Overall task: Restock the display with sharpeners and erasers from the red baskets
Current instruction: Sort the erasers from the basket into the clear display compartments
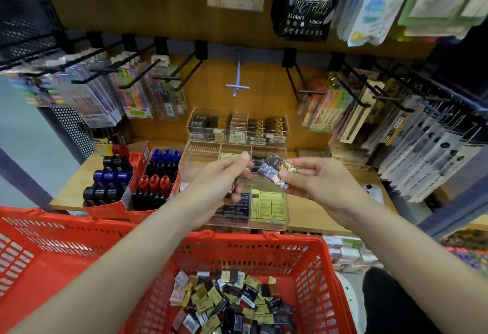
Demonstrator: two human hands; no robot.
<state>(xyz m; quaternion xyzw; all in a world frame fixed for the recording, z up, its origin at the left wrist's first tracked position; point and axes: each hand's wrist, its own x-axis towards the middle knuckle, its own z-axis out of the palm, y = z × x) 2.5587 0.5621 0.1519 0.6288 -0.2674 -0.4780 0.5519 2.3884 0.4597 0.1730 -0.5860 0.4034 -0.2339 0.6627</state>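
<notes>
Right hand (311,178) pinches one dark wrapped eraser (277,175) above the clear tiered display (266,222). Left hand (224,175): fingers curled, contents unclear. Display tiers partly filled; many erasers remain in red basket (314,262). Judged about midway, much restocking left.

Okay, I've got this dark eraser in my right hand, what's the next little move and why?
Probably lower the right hand and its dark eraser into the clear tiered display just below, on the dark side; that tray's compartments already separate dark erasers from yellow ones.
</notes>
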